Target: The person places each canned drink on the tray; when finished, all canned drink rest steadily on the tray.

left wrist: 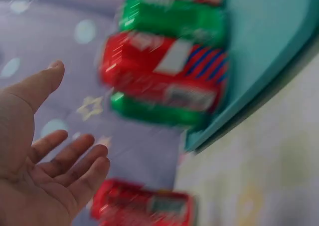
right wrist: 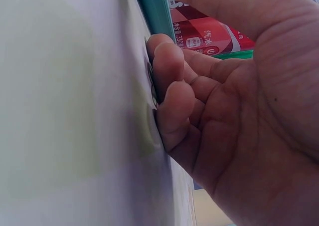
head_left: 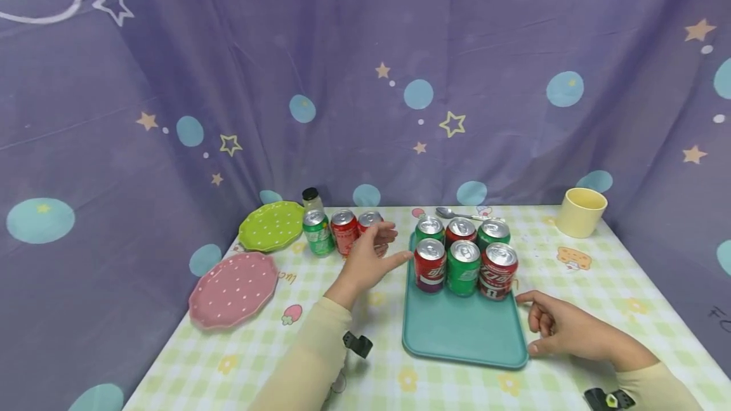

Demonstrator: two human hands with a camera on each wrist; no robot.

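My left hand (head_left: 363,264) hovers with fingers spread and nothing in its grasp, between the tray and the cans to its left. A red soda can (head_left: 370,219) behind that hand is partly hidden by it. The teal tray (head_left: 465,332) bears several soda cans in two rows: a red and purple can (head_left: 429,268), a green can (head_left: 463,271) and a red can (head_left: 498,274) in front, green and red ones behind. At the tray's right edge lies my right hand (head_left: 571,332), index finger and thumb at the rim, the other fingers loosely curled beside it.
Left of the left hand stand a green can (head_left: 318,236), a red can (head_left: 344,233) and a black-lidded bottle (head_left: 311,198). A green plate (head_left: 271,227) and a pink plate (head_left: 234,290) lie farther left. Behind the tray is a spoon (head_left: 448,213); a yellow cup (head_left: 579,214) stands back right.
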